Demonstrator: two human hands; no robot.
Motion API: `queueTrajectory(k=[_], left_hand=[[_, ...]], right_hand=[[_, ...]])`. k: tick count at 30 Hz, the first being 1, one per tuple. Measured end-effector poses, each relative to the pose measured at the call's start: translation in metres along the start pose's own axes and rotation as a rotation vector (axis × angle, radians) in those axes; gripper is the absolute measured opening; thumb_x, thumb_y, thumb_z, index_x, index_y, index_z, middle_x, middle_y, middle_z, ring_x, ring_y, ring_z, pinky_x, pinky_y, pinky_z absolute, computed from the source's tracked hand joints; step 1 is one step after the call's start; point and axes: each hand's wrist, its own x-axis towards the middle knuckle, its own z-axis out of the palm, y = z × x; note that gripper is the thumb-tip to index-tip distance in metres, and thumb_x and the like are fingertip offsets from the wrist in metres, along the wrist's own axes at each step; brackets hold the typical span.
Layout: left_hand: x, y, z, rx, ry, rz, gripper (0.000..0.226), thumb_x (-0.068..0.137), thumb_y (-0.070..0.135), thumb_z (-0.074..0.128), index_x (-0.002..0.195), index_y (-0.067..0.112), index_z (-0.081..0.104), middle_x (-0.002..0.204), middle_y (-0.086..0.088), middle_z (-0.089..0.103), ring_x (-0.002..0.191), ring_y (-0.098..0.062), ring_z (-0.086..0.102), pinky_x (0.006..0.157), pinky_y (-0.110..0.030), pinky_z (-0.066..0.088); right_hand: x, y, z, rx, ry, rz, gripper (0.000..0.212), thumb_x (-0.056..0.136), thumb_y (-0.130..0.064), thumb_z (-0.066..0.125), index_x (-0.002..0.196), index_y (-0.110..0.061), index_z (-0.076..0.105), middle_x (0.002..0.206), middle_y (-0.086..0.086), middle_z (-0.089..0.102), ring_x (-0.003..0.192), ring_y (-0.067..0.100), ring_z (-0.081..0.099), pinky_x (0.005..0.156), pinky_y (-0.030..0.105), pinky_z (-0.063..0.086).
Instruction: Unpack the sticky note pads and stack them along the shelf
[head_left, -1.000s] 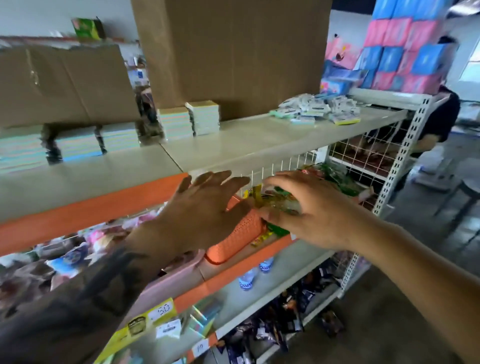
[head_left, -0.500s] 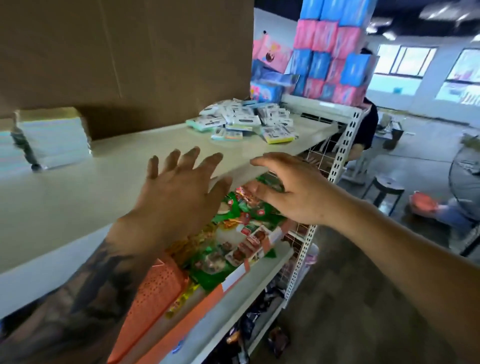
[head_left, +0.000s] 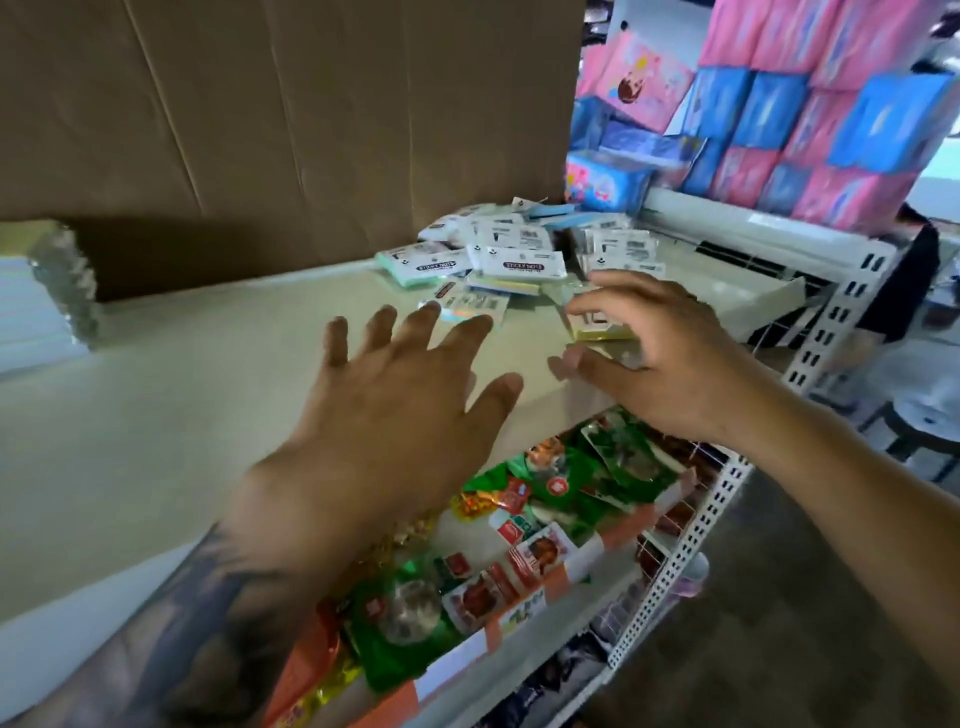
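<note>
**Loose pile at the shelf end, both hands reaching in**

Because heaped rather than stacked, sticky note packs (head_left: 511, 262) likely to slide or scatter if grabbed carelessly. Piled at the far right end of the top shelf (head_left: 208, 395), against the foot of a tall cardboard box (head_left: 291, 114); one gold-edged pack (head_left: 602, 332) apart from the heap, close to the front edge. Risk there: a nudge from the fingers could tip it over the edge onto the snack packets (head_left: 545, 499) on the shelf below. Glossy wrappers, judged slippery, so a shallow pinch may lose hold.

Right hand (head_left: 660, 353) above the gold-edged pack, fingers curled and thumb apart beneath, spread to pinch but not yet closed on anything. Left hand (head_left: 410, 395) flat, palm down, fingers spread and straight, holding nothing, fingertips just short of the nearest pack. Finished wrapped stacks (head_left: 41, 306) at the far left, well apart.
</note>
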Motion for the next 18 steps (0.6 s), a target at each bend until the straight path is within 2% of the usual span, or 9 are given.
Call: queueTrajectory(k=[3, 5, 7, 10, 12, 15, 18], left_hand=[[0.026, 0.015, 0.001, 0.041, 0.013, -0.103, 0.073, 0.092, 0.079, 0.021, 0.156, 0.045, 0.011, 0.168, 0.004, 0.018, 0.155, -0.027, 0.015, 0.123, -0.06, 0.005], [0.044, 0.029, 0.001, 0.039, 0.03, -0.172, 0.073, 0.092, 0.08, 0.026, 0.155, 0.044, 0.019, 0.165, 0.003, 0.027, 0.152, -0.028, 0.024, 0.121, -0.06, 0.012], [0.065, 0.044, 0.0, 0.034, 0.05, -0.223, 0.073, 0.091, 0.079, 0.031, 0.153, 0.041, 0.026, 0.161, 0.002, 0.035, 0.146, -0.028, 0.034, 0.118, -0.058, 0.023], [0.105, 0.058, -0.001, 0.04, 0.066, -0.247, 0.075, 0.086, 0.079, 0.038, 0.149, 0.039, 0.034, 0.155, 0.0, 0.045, 0.138, -0.029, 0.045, 0.113, -0.058, 0.035], [0.136, 0.059, -0.004, 0.085, 0.057, -0.219, 0.076, 0.078, 0.075, 0.046, 0.145, 0.041, 0.038, 0.15, 0.001, 0.05, 0.134, -0.03, 0.049, 0.111, -0.059, 0.036], [0.173, 0.053, -0.007, 0.202, -0.026, -0.157, 0.082, 0.068, 0.068, 0.058, 0.143, 0.042, 0.039, 0.147, 0.004, 0.05, 0.136, -0.029, 0.045, 0.114, -0.06, 0.03], [0.193, 0.048, -0.011, 0.135, -0.093, -0.128, 0.085, 0.071, 0.062, 0.076, 0.146, 0.04, 0.043, 0.147, 0.005, 0.051, 0.136, -0.026, 0.045, 0.114, -0.048, 0.033]], right_hand=[[0.028, 0.028, -0.01, 0.034, -0.041, -0.068, 0.059, 0.079, -0.071, 0.057, 0.129, -0.042, 0.062, 0.161, -0.011, 0.036, 0.148, 0.015, 0.034, 0.121, 0.05, 0.029], [0.048, 0.048, -0.016, 0.01, -0.117, -0.122, 0.052, 0.077, -0.066, 0.063, 0.123, -0.043, 0.064, 0.157, -0.012, 0.041, 0.144, 0.013, 0.038, 0.119, 0.045, 0.031], [0.065, 0.064, -0.021, 0.008, -0.237, -0.171, 0.048, 0.074, -0.066, 0.064, 0.117, -0.046, 0.064, 0.139, -0.015, 0.054, 0.128, 0.011, 0.05, 0.11, 0.039, 0.042], [0.086, 0.085, -0.022, 0.065, -0.366, -0.231, 0.043, 0.073, -0.066, 0.07, 0.113, -0.053, 0.06, 0.108, -0.015, 0.065, 0.097, 0.009, 0.062, 0.089, 0.043, 0.055], [0.096, 0.096, -0.02, 0.103, -0.385, -0.285, 0.048, 0.073, -0.063, 0.072, 0.118, -0.053, 0.06, 0.108, -0.016, 0.067, 0.095, 0.005, 0.064, 0.087, 0.041, 0.056], [0.104, 0.109, -0.02, 0.149, -0.377, -0.366, 0.051, 0.072, -0.063, 0.072, 0.12, -0.05, 0.061, 0.112, -0.022, 0.064, 0.096, 0.0, 0.062, 0.088, 0.038, 0.056], [0.11, 0.116, -0.017, 0.192, -0.379, -0.396, 0.047, 0.074, -0.063, 0.071, 0.117, -0.049, 0.06, 0.115, -0.023, 0.059, 0.096, 0.0, 0.06, 0.089, 0.04, 0.054]])
